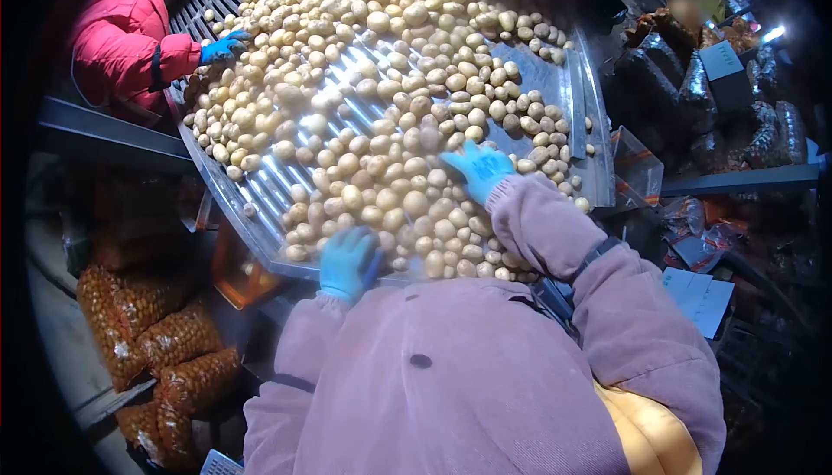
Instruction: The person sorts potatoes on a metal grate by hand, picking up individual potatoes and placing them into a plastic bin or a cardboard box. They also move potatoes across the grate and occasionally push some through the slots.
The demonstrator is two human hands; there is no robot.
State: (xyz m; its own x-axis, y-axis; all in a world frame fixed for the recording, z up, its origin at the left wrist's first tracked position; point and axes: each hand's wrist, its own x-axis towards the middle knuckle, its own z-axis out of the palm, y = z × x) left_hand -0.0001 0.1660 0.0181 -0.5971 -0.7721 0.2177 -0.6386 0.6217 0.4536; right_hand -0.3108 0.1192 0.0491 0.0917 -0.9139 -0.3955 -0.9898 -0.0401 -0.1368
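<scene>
Soft mauve cloth fills the lower middle, a jacket (451, 380) with dark round snaps and a yellow patch (650, 427) at lower right. Beyond it, smooth, rounded, pale-tan potatoes (390, 167) lie heaped across a shiny metal table (572, 111), whose ribbed surface shows between them. The left hand (348, 264), in a blue glove, is at the table's near edge beside the potatoes; it is blurred, so whether its fingers are apart or together, or hold anything, cannot be told. The right hand (481, 167), also gloved, reaches over the heap right of centre, thumb and fingers apart, fingertips at the potatoes, none visibly clamped. At upper left, a co-worker's gloved hand (227, 47) extends from a puffy red sleeve (178, 55) to the heap's edge. Bulging net sacks (178, 336) lie at lower left.
</scene>
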